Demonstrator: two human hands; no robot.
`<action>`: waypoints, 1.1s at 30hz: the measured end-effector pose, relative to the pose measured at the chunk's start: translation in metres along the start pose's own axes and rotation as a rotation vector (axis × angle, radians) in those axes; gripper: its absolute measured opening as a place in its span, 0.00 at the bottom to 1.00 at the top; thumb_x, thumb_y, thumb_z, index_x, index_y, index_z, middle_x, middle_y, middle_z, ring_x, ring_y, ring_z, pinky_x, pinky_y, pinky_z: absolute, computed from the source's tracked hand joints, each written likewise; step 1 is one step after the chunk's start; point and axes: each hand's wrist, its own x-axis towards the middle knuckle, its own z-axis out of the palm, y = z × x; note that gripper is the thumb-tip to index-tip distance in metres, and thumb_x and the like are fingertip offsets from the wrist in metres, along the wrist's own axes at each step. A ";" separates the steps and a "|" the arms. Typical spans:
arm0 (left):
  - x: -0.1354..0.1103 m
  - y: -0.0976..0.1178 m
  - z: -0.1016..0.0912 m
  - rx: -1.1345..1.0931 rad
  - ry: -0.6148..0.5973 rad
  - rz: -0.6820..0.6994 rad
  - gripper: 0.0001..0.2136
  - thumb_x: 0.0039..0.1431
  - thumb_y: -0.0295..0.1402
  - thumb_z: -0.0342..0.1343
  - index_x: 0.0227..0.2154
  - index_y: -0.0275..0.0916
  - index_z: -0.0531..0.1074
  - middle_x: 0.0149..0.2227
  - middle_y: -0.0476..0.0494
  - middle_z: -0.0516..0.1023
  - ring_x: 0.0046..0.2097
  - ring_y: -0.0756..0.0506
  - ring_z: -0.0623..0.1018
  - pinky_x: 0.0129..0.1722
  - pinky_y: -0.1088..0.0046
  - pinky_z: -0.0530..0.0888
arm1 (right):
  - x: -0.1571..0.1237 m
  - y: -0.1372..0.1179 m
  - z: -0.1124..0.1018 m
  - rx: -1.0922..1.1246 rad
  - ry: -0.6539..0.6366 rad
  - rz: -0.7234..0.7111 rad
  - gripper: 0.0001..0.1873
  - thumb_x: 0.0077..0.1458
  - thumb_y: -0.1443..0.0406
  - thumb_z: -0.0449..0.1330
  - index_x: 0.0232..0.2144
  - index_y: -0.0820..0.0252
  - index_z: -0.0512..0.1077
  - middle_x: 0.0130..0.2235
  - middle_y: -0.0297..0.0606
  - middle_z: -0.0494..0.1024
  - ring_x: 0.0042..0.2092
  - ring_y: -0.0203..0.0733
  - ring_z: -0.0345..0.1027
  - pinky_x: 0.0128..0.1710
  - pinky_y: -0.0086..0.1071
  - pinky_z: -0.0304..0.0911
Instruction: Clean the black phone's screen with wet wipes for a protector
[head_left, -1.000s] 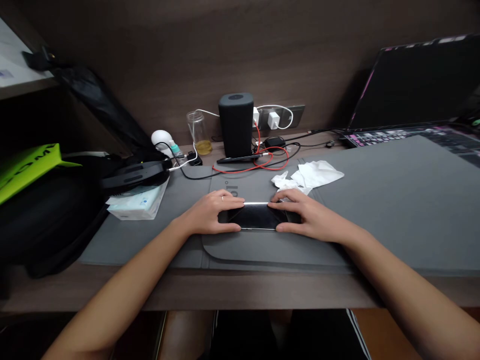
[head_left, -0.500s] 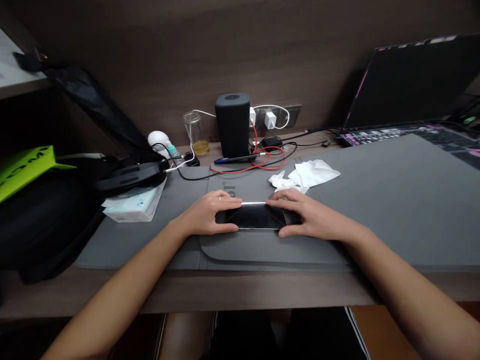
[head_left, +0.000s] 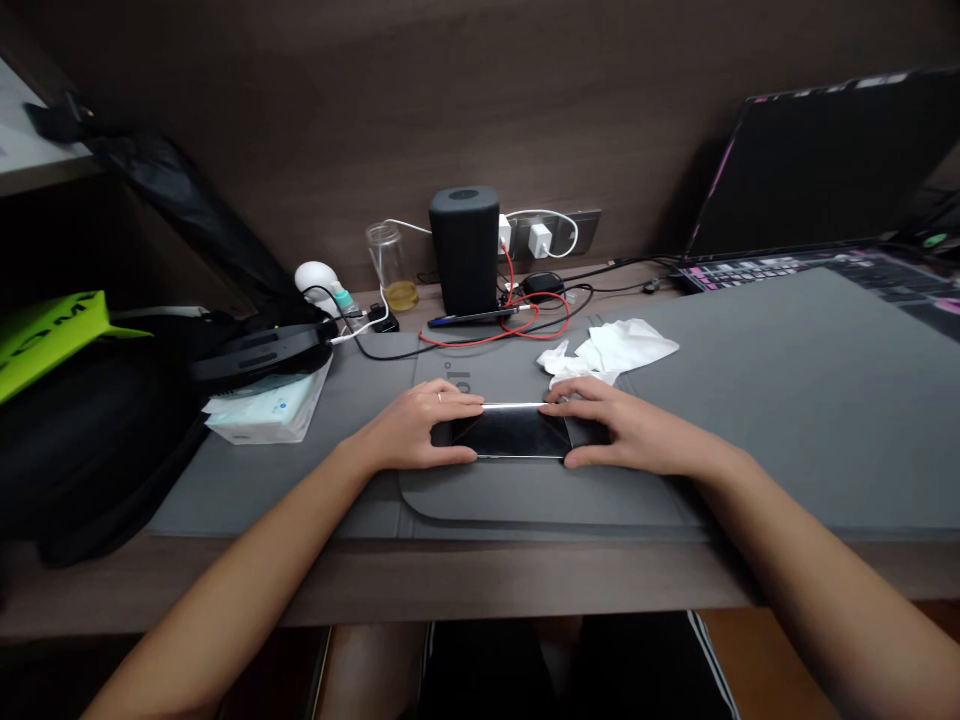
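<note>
A smartphone (head_left: pixel 511 432) with a dark screen lies sideways on the grey desk mat (head_left: pixel 465 500). My left hand (head_left: pixel 412 430) grips its left end, with the thumb on the near long edge and the fingers on the far edge; a ring is on one finger. Around the right end, my right hand (head_left: pixel 619 425) holds the phone the same way, thumb near and fingers far. Just beyond my right fingers are crumpled white tissues (head_left: pixel 626 345).
A black speaker (head_left: pixel 465 250) stands at the back, with a phone (head_left: pixel 472 317), red cable and glass jar (head_left: pixel 390 270) around it. A tissue pack (head_left: pixel 270 410) and black bag (head_left: pixel 90 440) are left. An open laptop (head_left: pixel 825 170) stands back right.
My right hand has slid slightly to the right along the phone, toward its right end. My left hand and the phone stay in place.
</note>
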 end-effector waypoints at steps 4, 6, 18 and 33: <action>0.000 0.000 0.000 -0.001 -0.003 -0.004 0.23 0.59 0.44 0.63 0.56 0.44 0.72 0.58 0.43 0.76 0.55 0.38 0.73 0.55 0.54 0.72 | -0.001 0.000 -0.001 -0.006 -0.009 0.000 0.31 0.57 0.45 0.62 0.58 0.51 0.71 0.60 0.44 0.66 0.62 0.56 0.58 0.63 0.50 0.55; 0.000 0.000 0.000 -0.008 -0.006 -0.009 0.23 0.59 0.44 0.64 0.56 0.45 0.72 0.58 0.43 0.76 0.55 0.38 0.73 0.55 0.54 0.72 | -0.001 -0.001 -0.001 -0.008 -0.012 0.001 0.31 0.57 0.45 0.62 0.58 0.52 0.71 0.60 0.44 0.67 0.62 0.56 0.59 0.63 0.50 0.56; 0.001 0.005 -0.003 -0.050 -0.038 -0.038 0.22 0.59 0.44 0.63 0.55 0.45 0.72 0.55 0.40 0.73 0.57 0.37 0.71 0.58 0.53 0.69 | 0.000 -0.001 -0.001 0.011 -0.005 0.001 0.30 0.58 0.46 0.61 0.58 0.50 0.71 0.60 0.44 0.67 0.62 0.57 0.59 0.62 0.52 0.57; 0.004 0.009 -0.003 -0.063 -0.040 -0.112 0.24 0.57 0.44 0.64 0.53 0.44 0.67 0.49 0.41 0.73 0.52 0.38 0.72 0.54 0.56 0.70 | 0.001 -0.003 -0.002 -0.018 0.188 0.011 0.27 0.63 0.48 0.56 0.58 0.52 0.70 0.58 0.46 0.69 0.60 0.55 0.63 0.61 0.51 0.59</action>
